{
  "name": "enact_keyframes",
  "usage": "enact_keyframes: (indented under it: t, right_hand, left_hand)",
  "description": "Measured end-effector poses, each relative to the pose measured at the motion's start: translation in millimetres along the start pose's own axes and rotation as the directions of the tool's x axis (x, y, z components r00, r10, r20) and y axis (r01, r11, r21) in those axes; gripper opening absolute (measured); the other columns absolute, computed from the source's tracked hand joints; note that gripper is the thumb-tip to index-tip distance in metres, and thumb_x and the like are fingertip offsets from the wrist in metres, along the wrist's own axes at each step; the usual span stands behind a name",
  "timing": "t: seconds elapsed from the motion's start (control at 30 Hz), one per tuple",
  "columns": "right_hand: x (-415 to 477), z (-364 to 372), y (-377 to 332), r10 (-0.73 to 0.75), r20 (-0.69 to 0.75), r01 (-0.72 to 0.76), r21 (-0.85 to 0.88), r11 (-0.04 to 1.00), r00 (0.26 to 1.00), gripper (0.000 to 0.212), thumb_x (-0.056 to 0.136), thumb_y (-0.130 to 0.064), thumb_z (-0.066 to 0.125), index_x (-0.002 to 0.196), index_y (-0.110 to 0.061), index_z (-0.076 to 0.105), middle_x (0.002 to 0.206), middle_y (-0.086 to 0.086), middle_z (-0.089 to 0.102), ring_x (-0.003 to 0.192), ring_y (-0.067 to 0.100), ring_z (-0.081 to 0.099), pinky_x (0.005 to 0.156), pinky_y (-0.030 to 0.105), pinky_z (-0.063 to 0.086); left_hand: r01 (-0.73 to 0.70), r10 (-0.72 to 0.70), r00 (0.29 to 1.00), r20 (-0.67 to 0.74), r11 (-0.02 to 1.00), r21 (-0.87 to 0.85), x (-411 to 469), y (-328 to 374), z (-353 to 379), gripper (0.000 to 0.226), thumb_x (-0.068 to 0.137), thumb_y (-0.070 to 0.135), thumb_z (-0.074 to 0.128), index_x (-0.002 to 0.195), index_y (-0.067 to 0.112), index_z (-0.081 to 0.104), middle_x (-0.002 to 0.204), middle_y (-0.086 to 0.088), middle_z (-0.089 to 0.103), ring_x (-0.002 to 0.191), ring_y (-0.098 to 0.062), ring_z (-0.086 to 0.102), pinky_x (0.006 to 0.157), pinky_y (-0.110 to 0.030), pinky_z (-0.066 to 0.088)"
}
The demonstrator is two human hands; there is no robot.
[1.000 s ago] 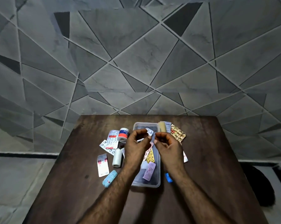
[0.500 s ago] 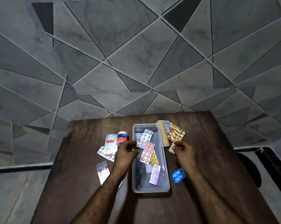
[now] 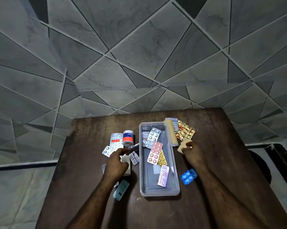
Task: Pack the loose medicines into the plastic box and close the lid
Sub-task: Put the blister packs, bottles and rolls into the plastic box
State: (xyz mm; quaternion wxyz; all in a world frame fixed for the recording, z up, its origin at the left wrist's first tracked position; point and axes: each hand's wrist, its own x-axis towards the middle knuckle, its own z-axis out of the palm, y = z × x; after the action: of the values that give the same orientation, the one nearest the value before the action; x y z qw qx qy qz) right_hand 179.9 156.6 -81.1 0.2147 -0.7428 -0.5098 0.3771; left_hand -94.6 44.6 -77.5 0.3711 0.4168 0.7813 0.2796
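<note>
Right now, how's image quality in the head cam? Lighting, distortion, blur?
Head view: dim overall, with light pooled on the table centre around the plastic box; wide-angle bending curves the floor tiles toward the edges; forearms at the bottom are dark and soft; print on the adhesive tape roll is only partly readable; the left hand and right hand look slightly smeared.

The only legible lettering stands on the blue band of the white, blue and red tape roll (image 3: 129, 137), which sits upright on the table (image 3: 83, 162) left of the plastic box (image 3: 176, 162): it reads "ADHE" above "TA", both words cut off by the curve of the roll. Print is also visible on the red-and-white blister strip (image 3: 116, 140) beside the roll and on the pale pink strip (image 3: 163, 178) inside the box, but it is too small and blurred to read.
</note>
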Motion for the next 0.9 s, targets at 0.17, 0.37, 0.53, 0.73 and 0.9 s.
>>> enact_keyframes:
  t: [0.17,0.37,0.53,0.73,0.9]
  right_hand:
    - [13.4,7.3,2.3,0.014,0.018,-0.012,-0.115,0.993,1.0,0.033,0.084,-0.014,0.063,0.114,-0.001,0.055,0.119,0.024,0.064,0.109,0.038,0.061,0.083,0.031,0.043]
    - [25.7,14.7,2.8,0.056,0.014,-0.054,-0.112,0.992,0.998,0.038,0.086,-0.019,0.064,0.115,0.001,0.052,0.121,0.026,0.064,0.111,0.04,0.06,0.086,0.034,0.045]
    - [27.9,17.6,3.4,0.01,0.032,-0.004,-0.191,0.982,0.999,0.031,0.088,-0.023,0.061,0.112,-0.009,0.048,0.115,0.024,0.064,0.106,0.042,0.06,0.087,0.039,0.048]
    - [26.9,19.6,1.2,-0.074,0.074,0.091,-0.255,0.963,0.995,0.04,0.086,-0.018,0.063,0.124,-0.017,0.048,0.115,0.018,0.065,0.106,0.038,0.06,0.084,0.038,0.047]
    - [32.2,22.5,1.0,0.024,0.056,-0.014,-0.181,0.983,0.998,0.039,0.083,-0.012,0.066,0.116,-0.012,0.045,0.114,0.023,0.063,0.104,0.039,0.06,0.081,0.035,0.044]
  left_hand:
    - [-0.06,-0.045,0.982,0.181,0.84,0.539,2.3,-13.9,-3.4,0.095,0.061,0.044,0.078,0.146,0.033,0.034,0.146,0.0,0.045,0.127,-0.03,0.048,0.102,-0.045,0.043]
    - [-0.144,-0.046,0.968,0.246,0.703,0.696,6.3,-10.3,8.9,0.103,0.069,0.039,0.076,0.152,0.028,0.016,0.157,0.004,0.028,0.135,-0.031,0.035,0.104,-0.049,0.035]
    - [-0.158,-0.034,0.972,0.234,0.643,0.749,13.5,-4.0,17.0,0.082,0.074,0.029,0.069,0.143,0.022,0.025,0.149,0.002,0.038,0.134,-0.028,0.037,0.104,-0.048,0.033]
    - [-0.162,0.018,0.98,0.199,0.654,0.739,12.5,-0.1,11.9,0.088,0.073,0.029,0.068,0.147,0.027,0.022,0.143,0.003,0.046,0.127,-0.025,0.045,0.1,-0.044,0.036]
    - [-0.097,-0.001,0.99,0.142,0.724,0.683,10.4,8.4,0.9,0.091,0.074,0.033,0.068,0.151,0.03,0.019,0.147,0.004,0.042,0.13,-0.026,0.045,0.1,-0.044,0.037]
